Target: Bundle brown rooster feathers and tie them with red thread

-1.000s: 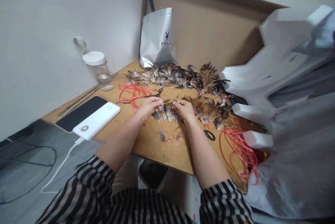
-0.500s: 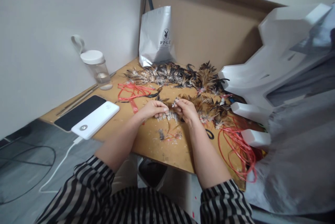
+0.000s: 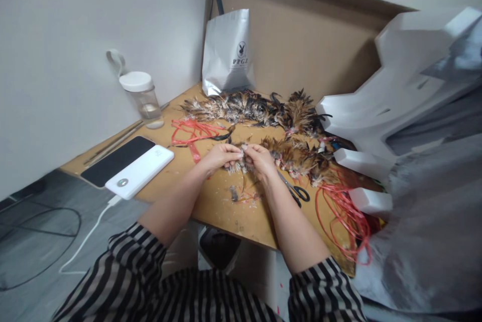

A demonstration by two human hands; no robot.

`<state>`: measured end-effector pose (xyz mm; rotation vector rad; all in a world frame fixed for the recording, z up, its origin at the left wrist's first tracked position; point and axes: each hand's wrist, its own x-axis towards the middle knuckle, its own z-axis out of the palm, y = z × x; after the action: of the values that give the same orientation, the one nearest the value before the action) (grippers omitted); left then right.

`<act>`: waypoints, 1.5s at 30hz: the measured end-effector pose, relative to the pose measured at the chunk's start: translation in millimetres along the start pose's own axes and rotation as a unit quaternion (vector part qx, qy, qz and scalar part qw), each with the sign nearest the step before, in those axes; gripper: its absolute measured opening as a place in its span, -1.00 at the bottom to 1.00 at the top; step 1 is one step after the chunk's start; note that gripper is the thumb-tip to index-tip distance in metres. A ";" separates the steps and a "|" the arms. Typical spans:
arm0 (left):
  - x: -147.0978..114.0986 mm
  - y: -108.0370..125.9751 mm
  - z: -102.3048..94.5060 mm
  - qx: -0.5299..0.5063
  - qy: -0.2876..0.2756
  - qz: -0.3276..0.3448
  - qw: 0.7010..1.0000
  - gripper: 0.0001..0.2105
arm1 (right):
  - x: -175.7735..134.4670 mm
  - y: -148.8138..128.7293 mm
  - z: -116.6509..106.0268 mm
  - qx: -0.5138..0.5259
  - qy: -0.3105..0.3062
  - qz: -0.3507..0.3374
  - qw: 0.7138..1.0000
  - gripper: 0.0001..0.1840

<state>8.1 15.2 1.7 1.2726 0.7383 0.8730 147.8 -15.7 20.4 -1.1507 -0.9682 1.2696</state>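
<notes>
My left hand [image 3: 225, 156] and my right hand [image 3: 258, 159] meet fingertip to fingertip over the table, both closed in a pinch. Between them sits a small tuft of feathers [image 3: 241, 154], mostly hidden by the fingers. Pale quill ends and brown feathers [image 3: 237, 165] lie just under the hands. To the right runs a row of brown feather bunches [image 3: 297, 155], and a second, darker row [image 3: 248, 107] lies behind. Black-handled scissors [image 3: 297, 193] rest beside my right forearm.
Red plastic string lies at the left [image 3: 192, 131] and right [image 3: 344, 216]. A white power bank [image 3: 140, 172], a phone [image 3: 120, 158] and a lidded bottle [image 3: 143, 98] stand left. A silver bag [image 3: 226, 53] is at the back; white foam [image 3: 406, 71] borders the right.
My right hand has moved left until its fingertips meet those of my left hand. More of the scissors shows beside the right forearm. The view has shifted slightly.
</notes>
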 end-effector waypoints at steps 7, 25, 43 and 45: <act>6.0 9.2 -16.1 -0.104 0.087 0.055 0.989 -0.78 | 17.0 1.7 -4.9 -0.095 0.052 -0.059 0.992 -0.70; 12.4 2.2 -26.6 -0.225 0.132 0.058 0.964 -0.72 | 17.9 6.6 9.0 -0.551 0.028 -0.125 0.825 -0.88; 7.7 0.3 -10.8 -0.144 0.081 0.021 0.986 -0.75 | 11.7 -9.9 -21.1 0.014 -0.044 0.044 0.998 -0.72; 6.8 1.2 -9.8 -0.134 0.074 0.020 0.988 -0.75 | 11.2 -8.7 -18.1 0.029 -0.035 0.036 0.998 -0.70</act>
<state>2.8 26.0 1.4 0.9938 0.6885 1.0703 168.1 -5.9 24.7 -1.1095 -0.9427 1.3954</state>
